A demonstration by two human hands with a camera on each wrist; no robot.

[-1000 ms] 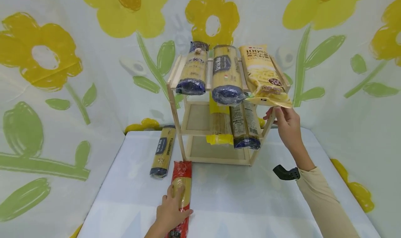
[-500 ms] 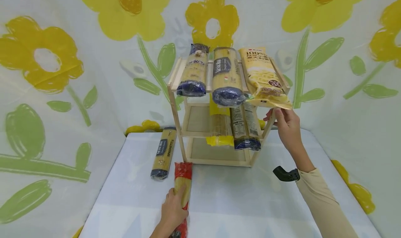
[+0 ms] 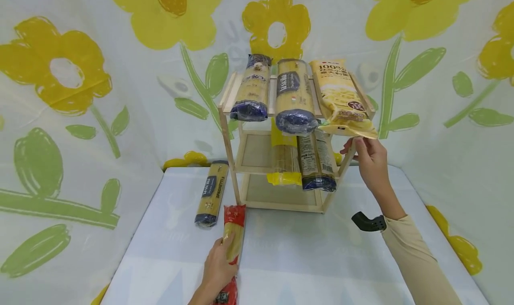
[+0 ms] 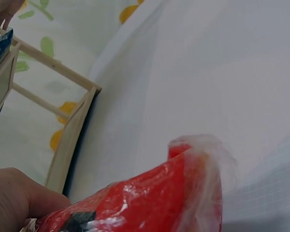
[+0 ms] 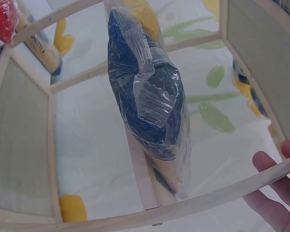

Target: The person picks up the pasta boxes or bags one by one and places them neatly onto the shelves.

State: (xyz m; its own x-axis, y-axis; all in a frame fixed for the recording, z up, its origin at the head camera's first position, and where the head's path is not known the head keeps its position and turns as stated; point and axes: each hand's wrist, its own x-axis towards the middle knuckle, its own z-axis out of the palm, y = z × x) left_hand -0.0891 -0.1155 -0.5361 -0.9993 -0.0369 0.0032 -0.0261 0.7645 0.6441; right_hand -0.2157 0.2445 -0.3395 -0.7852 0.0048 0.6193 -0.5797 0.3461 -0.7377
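Observation:
My left hand (image 3: 218, 265) grips a red-and-clear pack of spaghetti (image 3: 234, 231) around its middle, in front of the wooden rack's left foot. In the left wrist view, the pack's red wrapped end (image 4: 150, 195) juts out past the hand (image 4: 19, 198). Whether the pack is off the table, I cannot tell. My right hand (image 3: 371, 162) holds the front right post of the wooden rack (image 3: 281, 205), just under a yellow noodle bag (image 3: 339, 93). The right wrist view has its fingers (image 5: 270, 164) around the post, near a blue-ended pasta pack (image 5: 145, 96).
Two blue-ended pasta packs (image 3: 295, 95) lie on the top tier beside the yellow bag. On the middle tier are a yellow-banded pack (image 3: 285, 155) and a dark-labelled pack (image 3: 317, 162). Another spaghetti pack (image 3: 212, 193) lies on the table (image 3: 297, 260), left of the rack.
My left hand's fingers, spread over the red spaghetti pack before, have closed around it. The pack's near part has shifted slightly left. My right hand stays on the post.

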